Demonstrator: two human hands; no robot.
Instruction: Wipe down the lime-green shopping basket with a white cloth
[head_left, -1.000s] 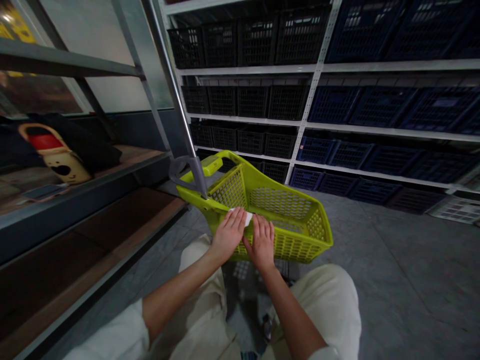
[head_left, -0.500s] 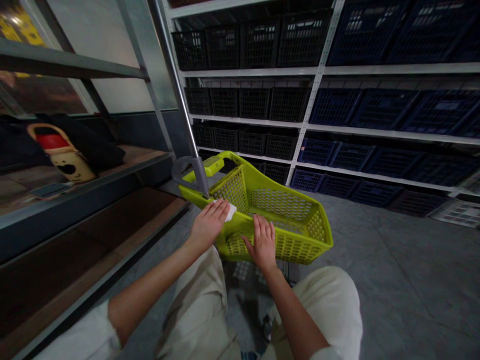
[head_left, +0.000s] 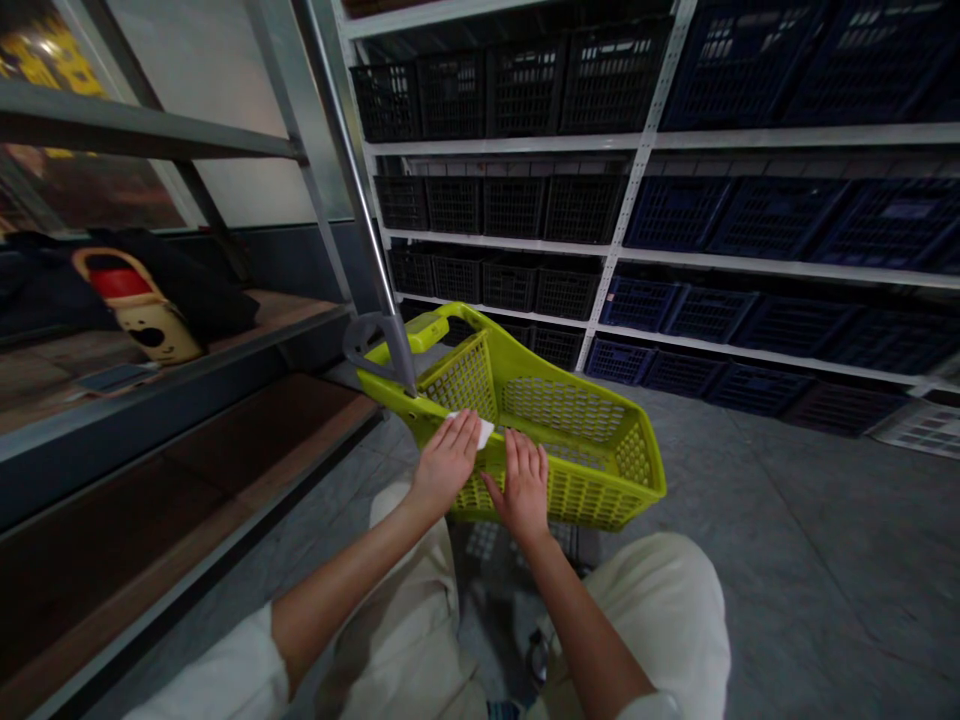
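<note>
A lime-green plastic shopping basket (head_left: 592,470) stands on the floor in front of my knees, with a grey handle pole (head_left: 375,260) rising from its left end. My left hand (head_left: 445,465) lies with fingers together on the basket's near rim, pressing a small white cloth (head_left: 481,430) against it. My right hand (head_left: 523,485) rests flat on the same rim just to the right, fingers stretched out and holding nothing.
White shelving at the back holds several black crates (head_left: 517,95) and dark blue crates (head_left: 765,210). On the left a metal rack with wooden shelves (head_left: 247,420) carries a cream and red bag (head_left: 139,305) and dark fabric. Grey tiled floor (head_left: 810,540) spreads to the right.
My left hand with the white cloth slid left along the rim toward the handle base, then came back right beside my right hand. The right hand stayed in place.
</note>
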